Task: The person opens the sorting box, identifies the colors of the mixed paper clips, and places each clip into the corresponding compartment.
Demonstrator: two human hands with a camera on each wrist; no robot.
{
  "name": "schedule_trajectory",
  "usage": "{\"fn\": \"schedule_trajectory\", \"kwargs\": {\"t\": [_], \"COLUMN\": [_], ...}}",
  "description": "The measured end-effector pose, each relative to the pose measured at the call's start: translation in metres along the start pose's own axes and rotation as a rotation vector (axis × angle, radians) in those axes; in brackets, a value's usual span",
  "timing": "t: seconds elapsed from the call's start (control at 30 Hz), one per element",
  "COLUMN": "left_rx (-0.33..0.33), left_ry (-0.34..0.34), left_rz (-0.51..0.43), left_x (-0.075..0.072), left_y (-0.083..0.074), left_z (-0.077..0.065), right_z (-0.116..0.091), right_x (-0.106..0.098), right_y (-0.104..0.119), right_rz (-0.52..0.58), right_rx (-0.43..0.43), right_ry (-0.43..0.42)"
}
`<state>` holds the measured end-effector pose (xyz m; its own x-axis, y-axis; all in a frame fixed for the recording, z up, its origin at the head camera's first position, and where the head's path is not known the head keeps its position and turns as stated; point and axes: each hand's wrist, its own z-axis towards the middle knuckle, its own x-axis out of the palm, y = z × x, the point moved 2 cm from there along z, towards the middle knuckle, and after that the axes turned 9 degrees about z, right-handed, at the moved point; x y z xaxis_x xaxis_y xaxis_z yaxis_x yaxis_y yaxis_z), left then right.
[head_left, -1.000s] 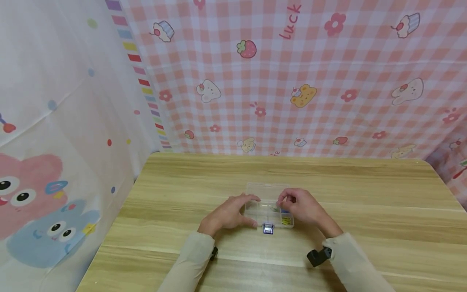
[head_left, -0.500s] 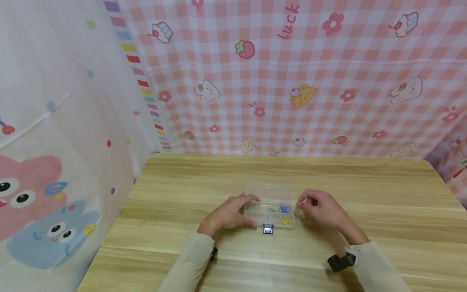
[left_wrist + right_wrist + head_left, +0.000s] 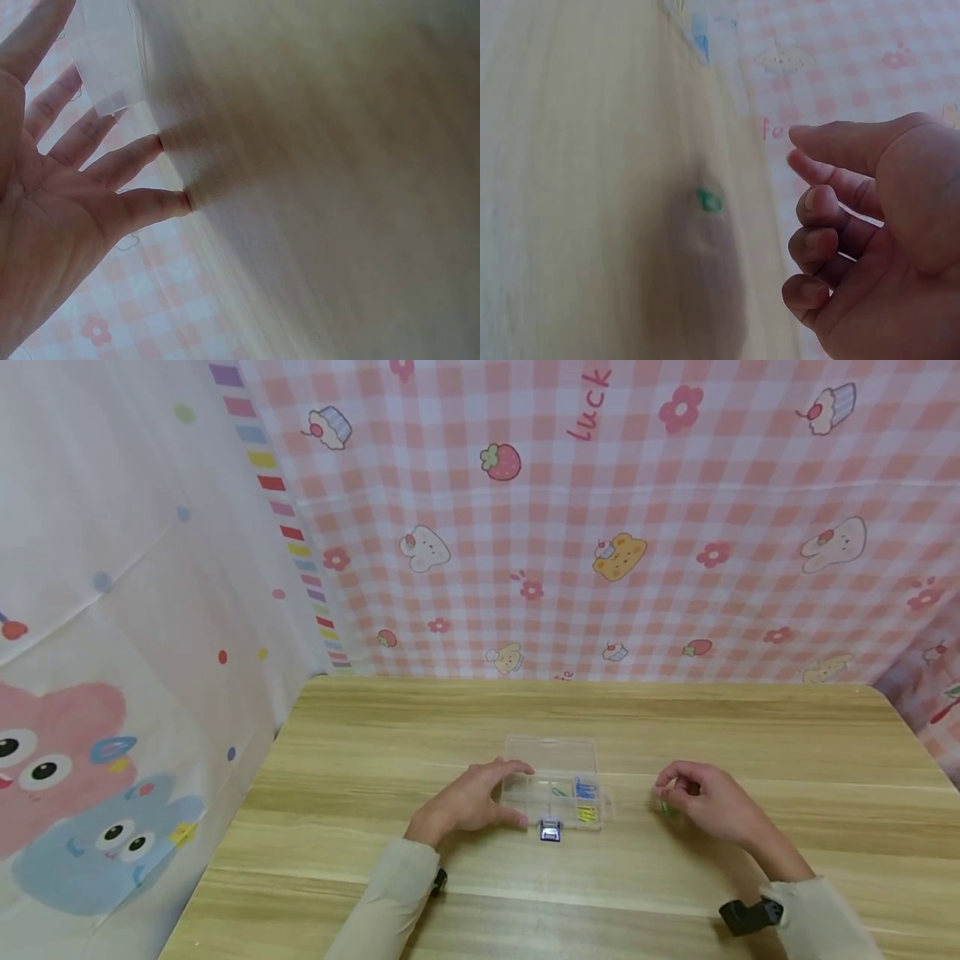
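A clear compartment box (image 3: 540, 810) lies open on the table in the head view, its lid tilted back. Blue paper clips (image 3: 586, 789), yellow paper clips (image 3: 587, 814) and a green one sit in separate compartments. My left hand (image 3: 468, 797) holds the box's left end between thumb and fingers, with other fingertips on the tabletop in the left wrist view. To the right of the box, my right hand (image 3: 701, 793) hovers low with fingers loosely bent. A small green thing (image 3: 709, 200) lies below its fingertips, apart from them; its shape is blurred.
A purple-blue latch (image 3: 551, 831) sticks out from the box's front edge. The wooden table (image 3: 375, 718) ends at a pink checked cloth (image 3: 465, 593) behind and a white printed cloth (image 3: 150, 635) on the left.
My right hand has moved right, away from over the box, and now stands beside it, uncovering the blue and yellow clips. The left hand has stayed at the box.
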<state>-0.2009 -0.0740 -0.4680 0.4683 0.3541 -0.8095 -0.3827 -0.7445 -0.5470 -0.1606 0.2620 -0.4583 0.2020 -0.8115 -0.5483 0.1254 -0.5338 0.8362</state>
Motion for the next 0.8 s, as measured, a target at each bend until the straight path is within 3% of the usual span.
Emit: {"fn": "schedule_trajectory", "kwargs": {"t": [0.37,0.57,0.8], "left_rx": [0.006,0.002,0.012], "left_ry": [0.0,0.004,-0.01], "left_rz": [-0.003,0.003,0.004], "left_x": [0.001,0.001,0.0], "left_y": [-0.001,-0.001,-0.002], "left_z": [0.001,0.001,0.0], "right_z": [-0.007,-0.007,-0.006], "right_x": [-0.008,-0.009,-0.009], "right_y": [-0.029,-0.036,-0.042], "right_rz": [0.096,0.148,0.118], "right_rx": [-0.033,-0.009,0.022], "right_ry": [0.088,0.11,0.115]}}
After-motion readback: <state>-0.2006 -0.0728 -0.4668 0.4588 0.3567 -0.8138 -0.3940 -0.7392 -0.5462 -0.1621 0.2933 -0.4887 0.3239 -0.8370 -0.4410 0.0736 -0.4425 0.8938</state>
